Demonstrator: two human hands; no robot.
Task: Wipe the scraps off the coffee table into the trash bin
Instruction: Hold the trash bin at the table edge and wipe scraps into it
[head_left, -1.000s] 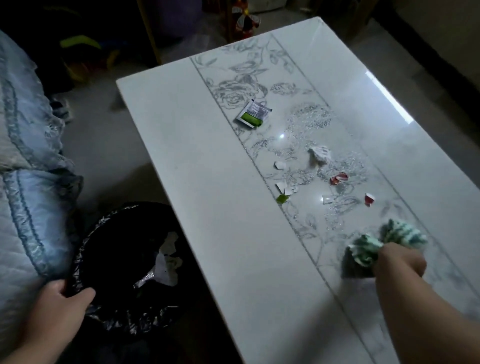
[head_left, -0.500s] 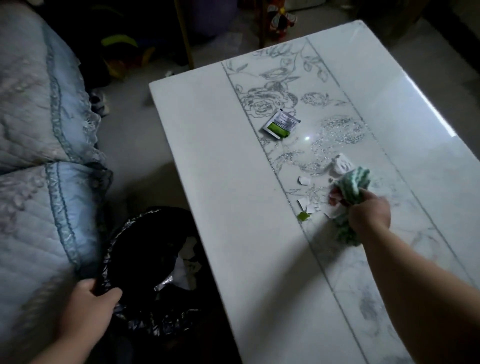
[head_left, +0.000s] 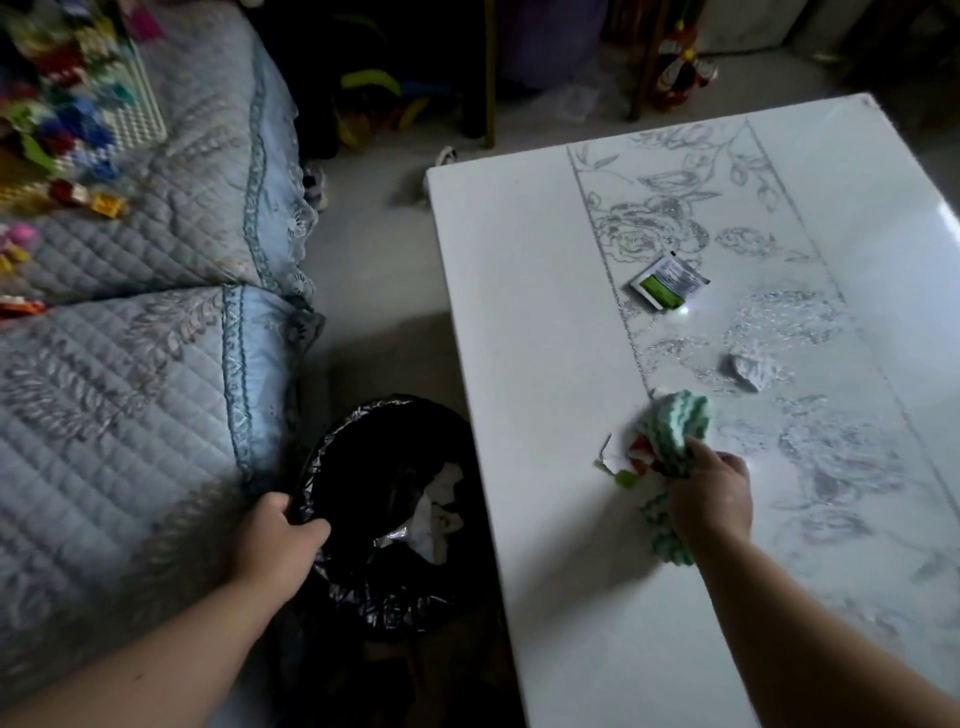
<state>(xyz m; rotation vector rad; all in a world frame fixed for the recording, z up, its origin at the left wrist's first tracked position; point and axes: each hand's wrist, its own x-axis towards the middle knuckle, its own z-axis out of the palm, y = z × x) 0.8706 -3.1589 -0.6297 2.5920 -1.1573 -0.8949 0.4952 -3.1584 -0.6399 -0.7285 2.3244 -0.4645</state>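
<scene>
Gripping the bunched green-and-white cloth (head_left: 675, 441) lengthwise toward us, our right hand (head_left: 709, 499) pressed it against torn paper scraps (head_left: 621, 460) on the white table (head_left: 519, 312); our left hand (head_left: 275, 540) clasped the black-lined bin's rim (head_left: 332, 447).

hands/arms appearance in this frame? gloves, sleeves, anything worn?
Both bare. Left hand and right hand: no gloves, and no rings visible on the fingers that show. Both forearms are uncovered to the frame edge, with no sleeve, watch or band in view. Dim light hides finer detail.
</scene>
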